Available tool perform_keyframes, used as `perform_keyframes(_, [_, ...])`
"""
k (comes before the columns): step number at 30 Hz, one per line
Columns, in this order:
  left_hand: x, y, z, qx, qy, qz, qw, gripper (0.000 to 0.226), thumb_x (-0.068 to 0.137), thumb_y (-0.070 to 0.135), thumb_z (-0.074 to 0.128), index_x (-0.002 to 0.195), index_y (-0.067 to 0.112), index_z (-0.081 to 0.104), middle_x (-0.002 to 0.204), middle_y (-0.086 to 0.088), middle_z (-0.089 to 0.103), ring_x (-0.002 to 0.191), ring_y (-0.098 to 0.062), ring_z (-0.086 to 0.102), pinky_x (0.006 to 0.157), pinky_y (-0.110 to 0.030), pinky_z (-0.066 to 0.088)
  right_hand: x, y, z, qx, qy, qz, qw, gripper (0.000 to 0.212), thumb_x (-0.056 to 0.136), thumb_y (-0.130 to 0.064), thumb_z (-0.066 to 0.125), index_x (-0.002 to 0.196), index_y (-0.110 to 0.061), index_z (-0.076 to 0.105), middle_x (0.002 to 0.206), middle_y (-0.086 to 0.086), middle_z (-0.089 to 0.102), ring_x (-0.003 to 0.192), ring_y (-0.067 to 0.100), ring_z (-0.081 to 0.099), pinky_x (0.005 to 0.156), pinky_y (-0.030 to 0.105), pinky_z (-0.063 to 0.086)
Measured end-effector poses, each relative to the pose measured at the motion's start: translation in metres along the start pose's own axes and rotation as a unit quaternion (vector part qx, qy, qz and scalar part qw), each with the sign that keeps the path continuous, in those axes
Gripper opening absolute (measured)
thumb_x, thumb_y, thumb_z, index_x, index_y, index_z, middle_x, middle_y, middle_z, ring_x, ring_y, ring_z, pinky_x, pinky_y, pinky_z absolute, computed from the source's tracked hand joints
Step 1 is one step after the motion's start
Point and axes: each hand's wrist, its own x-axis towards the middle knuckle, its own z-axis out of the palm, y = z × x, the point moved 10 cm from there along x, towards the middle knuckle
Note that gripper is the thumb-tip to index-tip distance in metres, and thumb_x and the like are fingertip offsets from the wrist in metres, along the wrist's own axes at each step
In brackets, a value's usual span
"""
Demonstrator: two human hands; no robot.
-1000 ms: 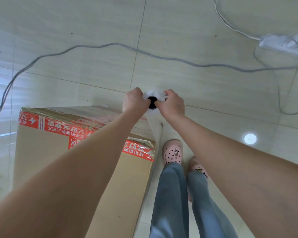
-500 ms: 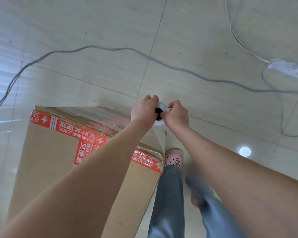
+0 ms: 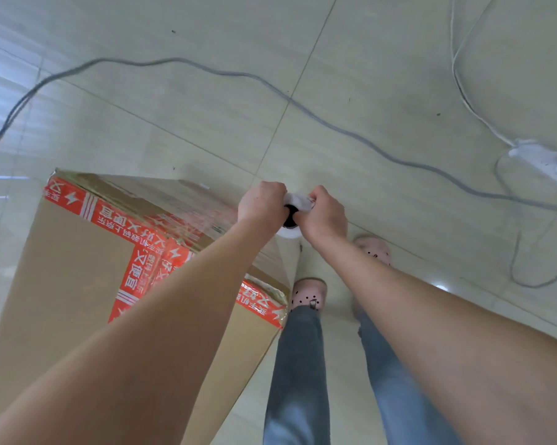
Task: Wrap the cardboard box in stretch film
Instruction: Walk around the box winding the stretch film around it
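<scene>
A tall brown cardboard box with red printed tape stands on the floor at the left. Just past its far right corner, my left hand and my right hand both grip the top end of a white stretch film roll, held upright with its dark core hole facing me. A clear sheet of film runs from the roll along the box's right corner and over its far side. Most of the roll is hidden under my hands.
A grey cable snakes across the pale tiled floor behind the box. A white power strip with white and grey cords lies at the right. My feet in pink clogs stand right of the box.
The view has shifted, so the box now sits more to the right and the power strip lower. My hands keep their grip on the roll. My right foot has stepped forward.
</scene>
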Motion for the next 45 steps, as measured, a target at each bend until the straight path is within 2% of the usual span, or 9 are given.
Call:
perform_keyframes(6, [-0.003,-0.035,-0.003,-0.121,0.014,-0.098,0.988,0.008,0.083,0.014,0.055,0.087,0.007,0.054,0.073,-0.005,0.053,0.074,-0.028,0.055,0.059,-0.031,0.042,0.013,-0.036,0.009,-0.084,-0.031,-0.082,0.993,0.013,0.077,-0.012,0.056,0.086,-0.022,0.055,0.098,0.008,0.063,0.081,0.029,0.054,0.058,0.028,0.033])
perform_keyframes(11, [-0.005,-0.061,0.005,-0.238,-0.011,-0.177,0.955,0.030,0.084,0.026,0.060,0.097,0.000,0.062,0.092,-0.015,0.069,0.081,-0.031,0.068,0.074,-0.037,0.057,0.021,-0.048,0.013,-0.080,-0.073,-0.078,0.991,0.046,0.081,-0.027,0.066,0.123,-0.019,0.052,0.119,0.009,0.058,0.110,0.027,0.055,0.084,0.031,0.043])
perform_keyframes(15, [0.003,-0.044,-0.011,-0.155,0.011,-0.123,0.980,0.037,0.086,0.023,0.059,0.118,0.007,0.051,0.102,-0.013,0.063,0.093,-0.030,0.060,0.067,-0.031,0.041,0.019,-0.031,0.011,-0.011,-0.069,0.003,0.998,0.044,0.080,-0.029,0.068,0.117,-0.016,0.050,0.111,0.007,0.061,0.095,0.027,0.060,0.078,0.031,0.048])
perform_keyframes(20, [0.013,-0.029,-0.020,-0.110,0.011,-0.079,0.991,0.053,0.087,0.011,0.053,0.136,0.029,0.050,0.124,-0.007,0.061,0.112,-0.027,0.059,0.083,-0.035,0.049,0.019,-0.029,0.015,0.021,-0.075,0.022,0.997,0.041,0.075,-0.019,0.064,0.114,-0.021,0.052,0.109,0.006,0.061,0.090,0.026,0.064,0.081,0.041,0.056])
perform_keyframes(27, [0.007,-0.057,-0.018,-0.204,0.036,-0.150,0.967,0.007,0.077,0.011,0.056,0.082,0.007,0.059,0.084,-0.011,0.064,0.083,-0.031,0.065,0.063,-0.031,0.049,0.026,-0.058,0.016,-0.025,-0.069,-0.045,0.996,0.032,0.078,-0.012,0.063,0.108,-0.023,0.062,0.092,-0.003,0.056,0.083,0.020,0.055,0.072,0.026,0.045])
perform_keyframes(33, [-0.009,-0.085,0.001,-0.395,0.011,-0.268,0.879,0.013,0.084,0.013,0.057,0.087,0.000,0.058,0.090,-0.015,0.066,0.051,-0.024,0.064,0.053,-0.030,0.058,0.030,-0.072,0.025,-0.004,-0.079,-0.051,0.996,0.044,0.079,-0.015,0.065,0.122,-0.016,0.056,0.120,0.003,0.059,0.101,0.018,0.057,0.078,0.020,0.039])
perform_keyframes(35, [-0.010,-0.083,0.003,-0.379,-0.018,-0.262,0.887,0.014,0.086,0.015,0.058,0.089,0.002,0.056,0.094,-0.015,0.066,0.051,-0.021,0.061,0.045,-0.024,0.052,0.030,-0.063,0.028,0.001,-0.084,-0.012,0.996,0.045,0.079,-0.020,0.067,0.123,-0.015,0.054,0.120,0.005,0.057,0.100,0.021,0.057,0.083,0.024,0.046])
perform_keyframes(40, [0.007,-0.053,-0.032,-0.117,0.022,-0.107,0.987,0.054,0.088,0.020,0.054,0.140,0.023,0.040,0.123,-0.008,0.059,0.111,-0.029,0.058,0.075,-0.034,0.044,0.030,-0.067,0.030,-0.002,-0.099,-0.002,0.995,0.035,0.080,-0.018,0.065,0.114,-0.017,0.057,0.109,0.004,0.058,0.097,0.025,0.062,0.085,0.040,0.055])
perform_keyframes(45, [0.020,-0.054,-0.043,-0.103,0.048,-0.102,0.988,0.039,0.088,0.011,0.051,0.125,0.018,0.059,0.117,-0.009,0.062,0.107,-0.031,0.060,0.076,-0.033,0.046,0.037,-0.079,0.024,-0.058,-0.101,-0.031,0.993,0.033,0.080,-0.013,0.063,0.113,-0.013,0.061,0.099,0.005,0.061,0.095,0.026,0.063,0.084,0.036,0.054])
